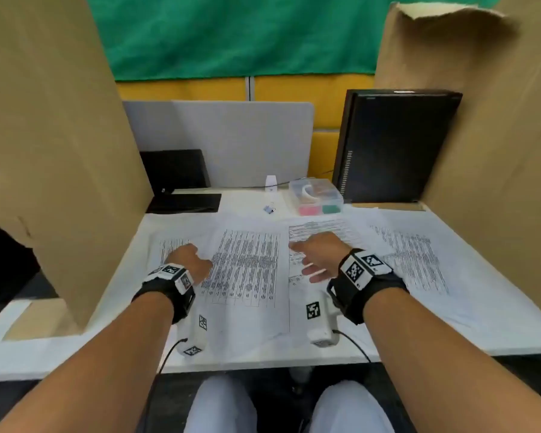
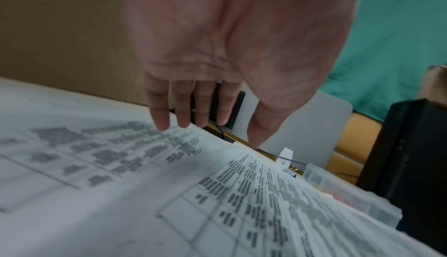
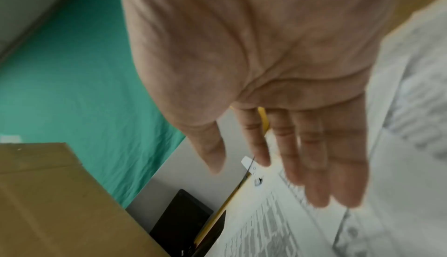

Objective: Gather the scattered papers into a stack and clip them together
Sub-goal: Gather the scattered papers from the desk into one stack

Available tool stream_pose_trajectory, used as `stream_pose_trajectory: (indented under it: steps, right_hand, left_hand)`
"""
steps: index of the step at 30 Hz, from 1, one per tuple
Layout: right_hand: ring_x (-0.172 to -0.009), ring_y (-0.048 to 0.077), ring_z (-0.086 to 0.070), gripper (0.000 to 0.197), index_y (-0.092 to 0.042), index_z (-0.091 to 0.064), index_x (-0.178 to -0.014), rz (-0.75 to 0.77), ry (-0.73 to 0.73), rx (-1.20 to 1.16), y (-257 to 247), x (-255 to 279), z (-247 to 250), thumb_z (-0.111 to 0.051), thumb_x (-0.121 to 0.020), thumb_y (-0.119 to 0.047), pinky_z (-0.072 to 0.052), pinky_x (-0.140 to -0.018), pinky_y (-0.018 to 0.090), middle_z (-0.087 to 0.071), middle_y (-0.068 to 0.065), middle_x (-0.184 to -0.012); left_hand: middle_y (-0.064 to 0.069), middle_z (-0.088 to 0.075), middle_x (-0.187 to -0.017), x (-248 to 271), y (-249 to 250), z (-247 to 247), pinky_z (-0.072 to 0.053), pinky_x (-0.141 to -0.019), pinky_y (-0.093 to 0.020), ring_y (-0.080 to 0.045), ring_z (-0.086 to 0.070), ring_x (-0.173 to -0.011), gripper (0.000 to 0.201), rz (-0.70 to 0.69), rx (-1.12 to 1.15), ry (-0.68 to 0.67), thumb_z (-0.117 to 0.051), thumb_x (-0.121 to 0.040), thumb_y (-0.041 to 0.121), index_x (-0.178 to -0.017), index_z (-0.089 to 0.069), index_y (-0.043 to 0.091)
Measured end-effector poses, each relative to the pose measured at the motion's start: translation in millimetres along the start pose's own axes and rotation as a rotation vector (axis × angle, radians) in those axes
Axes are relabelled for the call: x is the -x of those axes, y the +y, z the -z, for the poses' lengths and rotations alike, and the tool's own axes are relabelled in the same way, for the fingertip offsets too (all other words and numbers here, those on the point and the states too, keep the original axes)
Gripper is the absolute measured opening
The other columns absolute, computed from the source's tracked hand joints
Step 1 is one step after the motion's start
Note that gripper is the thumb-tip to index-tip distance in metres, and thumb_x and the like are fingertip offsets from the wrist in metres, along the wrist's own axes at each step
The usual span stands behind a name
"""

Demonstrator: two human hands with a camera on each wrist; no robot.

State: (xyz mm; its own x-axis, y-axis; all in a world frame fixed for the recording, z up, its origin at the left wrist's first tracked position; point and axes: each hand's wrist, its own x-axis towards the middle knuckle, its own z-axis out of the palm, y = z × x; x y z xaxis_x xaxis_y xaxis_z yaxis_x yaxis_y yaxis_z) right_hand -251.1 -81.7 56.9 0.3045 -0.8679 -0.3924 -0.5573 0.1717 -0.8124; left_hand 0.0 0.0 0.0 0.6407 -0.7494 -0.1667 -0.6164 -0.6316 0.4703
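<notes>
Several printed sheets lie spread side by side on the white desk: a left sheet (image 1: 174,246), a middle table sheet (image 1: 247,276), one under my right hand (image 1: 322,229) and a far-right sheet (image 1: 416,264). My left hand (image 1: 194,260) hovers over the left sheet (image 2: 108,161), fingers straight, their tips close to the paper, holding nothing. My right hand (image 1: 306,260) is above the middle-right sheet (image 3: 278,232), fingers spread and straight, blurred in the right wrist view, and empty. A small blue binder clip (image 1: 270,209) lies on the desk beyond the papers.
A clear plastic box (image 1: 316,195) of coloured clips stands at the back right, beside a black monitor (image 1: 394,145). Brown cardboard walls (image 1: 53,151) close in both sides. A black laptop (image 1: 181,189) and a white adapter (image 1: 271,182) sit at the back, before a grey divider (image 1: 225,139).
</notes>
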Motion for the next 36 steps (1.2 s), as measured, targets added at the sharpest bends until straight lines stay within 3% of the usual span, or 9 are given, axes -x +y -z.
stream_pose_trajectory:
  steps: [3,6,9,12,15,20,24,29,36]
  right_hand:
    - [-0.074,0.030,-0.066,0.069,0.002,-0.048,-0.140,-0.110,0.020,-0.062,6.4,-30.3,-19.7,-0.076,-0.087,-0.034,-0.062,-0.077,0.042,-0.057,0.008,-0.086]
    - [-0.088,0.034,-0.071,0.079,0.003,-0.038,-0.145,-0.187,0.008,-0.126,9.9,-56.5,-36.7,-0.079,-0.085,-0.028,-0.061,-0.086,0.046,-0.064,0.019,-0.109]
    - [-0.065,0.024,-0.065,0.068,0.005,-0.049,-0.137,-0.228,-0.004,-0.194,6.2,-73.2,-40.8,-0.079,-0.085,-0.026,-0.059,-0.063,0.035,-0.066,0.014,-0.087]
    - [-0.061,0.017,-0.053,0.039,-0.003,-0.063,-0.124,-0.182,-0.047,-0.175,3.4,-77.3,-42.3,-0.070,-0.091,-0.023,-0.053,-0.058,0.030,-0.055,0.004,-0.079]
    - [-0.046,0.015,-0.045,0.025,0.000,-0.060,-0.108,-0.205,-0.038,-0.289,9.5,-69.8,-40.6,-0.067,-0.089,-0.013,-0.033,-0.042,0.022,-0.052,0.008,-0.067]
    - [-0.043,0.020,-0.059,0.024,0.004,-0.068,-0.100,-0.209,-0.045,-0.446,22.9,-54.5,-22.4,-0.067,-0.092,-0.018,-0.040,-0.041,0.023,-0.070,0.014,-0.065]
    - [-0.053,0.026,-0.066,0.029,0.005,-0.066,-0.111,-0.223,0.099,-0.631,45.5,-59.8,-3.3,-0.066,-0.095,-0.019,-0.051,-0.043,0.026,-0.071,0.018,-0.074]
    - [-0.094,0.036,-0.075,0.032,-0.008,-0.069,-0.113,-0.303,0.104,-0.722,77.8,-57.4,23.1,-0.071,-0.092,-0.032,-0.059,-0.068,0.040,-0.077,0.021,-0.102]
    - [-0.082,0.031,-0.074,0.040,-0.016,-0.066,-0.121,-0.262,0.118,-0.760,90.8,-57.6,41.8,-0.074,-0.088,-0.037,-0.060,-0.066,0.037,-0.078,0.012,-0.091]
  left_hand:
    - [-0.013,-0.055,-0.136,-17.2,7.7,-8.8,-0.043,-0.098,-0.033,-0.030,-0.057,-0.118,0.072,0.091,0.075,-0.094,-0.062,-0.091,0.034,-0.149,-0.034,0.004]
    - [-0.014,-0.053,-0.138,-32.2,16.9,-18.4,-0.047,-0.097,-0.034,-0.031,-0.055,-0.122,0.078,0.145,-0.066,-0.119,-0.067,-0.086,0.042,-0.146,-0.034,0.005]
    - [-0.012,-0.053,-0.141,-52.0,14.6,-19.5,-0.047,-0.095,-0.031,-0.030,-0.055,-0.125,0.075,0.124,-0.009,-0.116,-0.072,-0.082,0.036,-0.143,-0.040,0.006]
    - [-0.013,-0.065,-0.131,-75.6,15.2,-13.7,-0.047,-0.101,-0.034,-0.030,-0.061,-0.117,0.057,0.039,0.182,-0.108,-0.078,-0.080,0.023,-0.133,-0.058,0.010]
    - [-0.005,-0.072,-0.097,-84.0,37.6,-2.6,-0.048,-0.076,-0.025,-0.024,-0.066,-0.089,0.022,-0.123,0.260,-0.071,-0.076,-0.084,0.019,-0.105,-0.073,0.013]
    - [0.004,-0.070,-0.084,-91.2,101.7,0.5,-0.049,-0.071,-0.023,-0.013,-0.063,-0.076,0.009,-0.349,0.351,-0.015,-0.073,-0.088,0.028,-0.091,-0.076,0.020]
    - [0.004,-0.074,-0.107,-107.5,147.6,-33.9,-0.051,-0.089,-0.027,-0.021,-0.069,-0.100,0.027,-0.423,0.207,-0.065,-0.068,-0.087,0.041,-0.108,-0.075,0.026]
    - [-0.001,-0.052,-0.147,-132.8,171.4,-92.0,-0.043,-0.104,-0.030,-0.027,-0.054,-0.128,0.060,-0.379,-0.075,-0.281,-0.058,-0.084,0.040,-0.142,-0.049,0.030]
    - [0.004,-0.043,-0.153,-140.8,190.8,-93.7,-0.041,-0.110,-0.037,-0.025,-0.047,-0.136,0.095,-0.423,-0.450,-0.364,-0.065,-0.064,0.066,-0.149,-0.037,0.034]
